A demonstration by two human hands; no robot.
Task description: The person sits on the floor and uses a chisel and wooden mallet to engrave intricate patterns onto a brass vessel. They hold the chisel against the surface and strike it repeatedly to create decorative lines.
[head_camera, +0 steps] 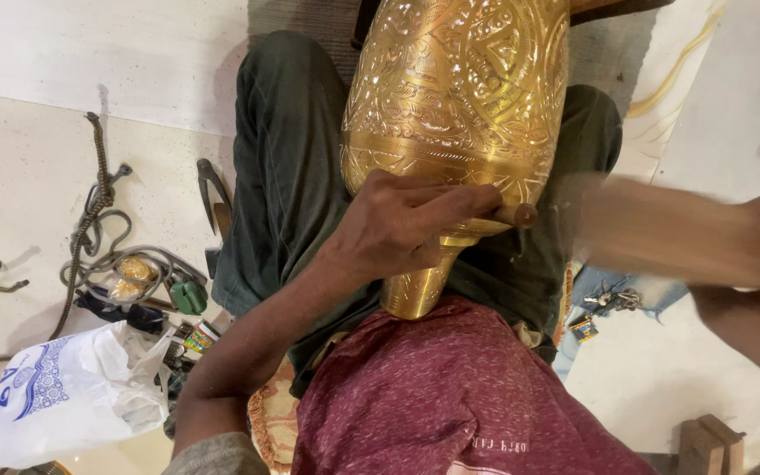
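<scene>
Maroon cloth [450, 405] covers the person's lap, and on it rests the narrow neck of a large brass vase [459, 97], lying between the legs in dark green trousers [283, 176]. Its wide body is already covered with engraved patterns; the smooth band near the neck looks like the part in hand. Left hand [406, 224] is clenched around a thin punch [516, 214] set against the brass. Right hand [749, 264] is blurred mid-swing with a mallet-like tool [653, 233]; its grip I cannot tell. Rope [90, 229] and a plastic bag [63, 396] lie on the floor.
</scene>
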